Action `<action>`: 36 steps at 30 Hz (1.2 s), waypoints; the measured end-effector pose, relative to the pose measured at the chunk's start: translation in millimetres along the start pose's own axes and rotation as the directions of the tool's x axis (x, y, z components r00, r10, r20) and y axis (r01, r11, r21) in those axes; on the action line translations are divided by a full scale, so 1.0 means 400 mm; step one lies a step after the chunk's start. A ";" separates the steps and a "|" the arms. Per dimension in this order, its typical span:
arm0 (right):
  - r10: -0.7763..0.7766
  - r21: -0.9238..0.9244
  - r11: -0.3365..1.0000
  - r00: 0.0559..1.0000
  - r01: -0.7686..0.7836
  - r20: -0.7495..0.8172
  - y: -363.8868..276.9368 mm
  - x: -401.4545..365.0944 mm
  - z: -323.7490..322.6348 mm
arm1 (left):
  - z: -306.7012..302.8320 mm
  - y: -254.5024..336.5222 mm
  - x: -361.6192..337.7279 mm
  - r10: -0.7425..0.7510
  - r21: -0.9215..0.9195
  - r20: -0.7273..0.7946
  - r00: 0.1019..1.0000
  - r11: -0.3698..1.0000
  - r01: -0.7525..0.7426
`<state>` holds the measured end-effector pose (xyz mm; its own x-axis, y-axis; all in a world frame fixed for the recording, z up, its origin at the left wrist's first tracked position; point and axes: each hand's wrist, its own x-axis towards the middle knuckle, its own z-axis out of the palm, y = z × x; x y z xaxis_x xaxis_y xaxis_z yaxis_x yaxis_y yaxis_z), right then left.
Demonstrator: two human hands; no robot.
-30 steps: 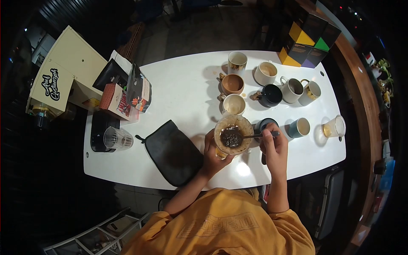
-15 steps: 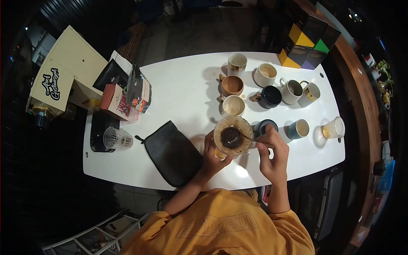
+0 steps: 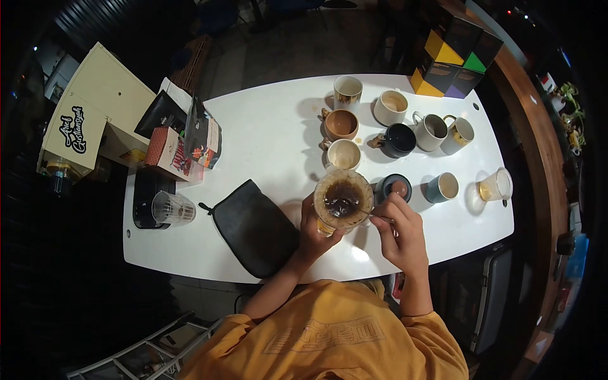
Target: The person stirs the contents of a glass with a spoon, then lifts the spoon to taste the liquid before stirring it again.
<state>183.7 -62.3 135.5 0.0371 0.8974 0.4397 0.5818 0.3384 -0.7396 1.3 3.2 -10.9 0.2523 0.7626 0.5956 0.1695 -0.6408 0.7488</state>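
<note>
A coffee dripper [image 3: 322,190] with a stained paper filter sits over a glass vessel [image 3: 325,229], and dark wet coffee [image 3: 342,199] fills its middle. My left hand [image 3: 315,235] is wrapped around the left side of the dripper and vessel. With its fingers pinched, my right hand [image 3: 400,235] grips the thin handle of a spoon [image 3: 368,213] at the dripper's right rim. The spoon's far end is hidden in the coffee. Just beyond my right fingers stands a dark cup [image 3: 384,183], and a cream cup [image 3: 344,154] stands close behind the dripper.
Several mugs stand at the back right, among them a brown cup [image 3: 341,124] and a black mug [image 3: 399,140]. A blue cup [image 3: 437,189] and a glass [image 3: 497,186] are to the right. Left lie a black pouch [image 3: 253,228] and a ribbed glass [image 3: 175,208].
The spoon has shifted from the coffee's upper right toward the dripper's lower right rim as my right hand moved slightly left and down. The coffee surface looks wider and more stirred.
</note>
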 end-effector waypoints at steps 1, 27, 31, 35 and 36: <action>0.000 0.001 1.000 1.000 0.000 0.003 -0.001 -0.001 -0.001 | 0.000 -0.002 -0.003 -0.002 0.001 -0.002 1.000 1.000 0.002; 0.029 0.071 0.997 0.996 -0.023 -0.088 -0.037 0.006 0.001 | 0.000 -0.007 -0.004 -0.088 -0.041 0.022 0.996 0.995 0.089; -0.082 0.039 0.995 0.991 0.087 -0.109 -0.020 -0.001 -0.006 | 0.003 -0.005 -0.005 -0.067 -0.018 0.009 0.998 0.998 0.067; -0.125 0.043 0.991 0.991 0.127 -0.047 -0.029 0.001 -0.008 | 0.002 -0.009 -0.009 -0.092 -0.064 0.023 0.995 0.994 0.094; -0.125 0.011 0.992 0.992 0.125 0.001 -0.031 0.001 -0.008 | 0.002 -0.009 -0.010 -0.092 -0.057 0.028 0.995 0.994 0.094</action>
<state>179.2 -67.1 146.3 -0.0372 0.8482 0.5284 0.5730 0.4513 -0.6841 0.3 2.3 -16.1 0.2626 0.8156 0.5156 0.1382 -0.5606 0.8164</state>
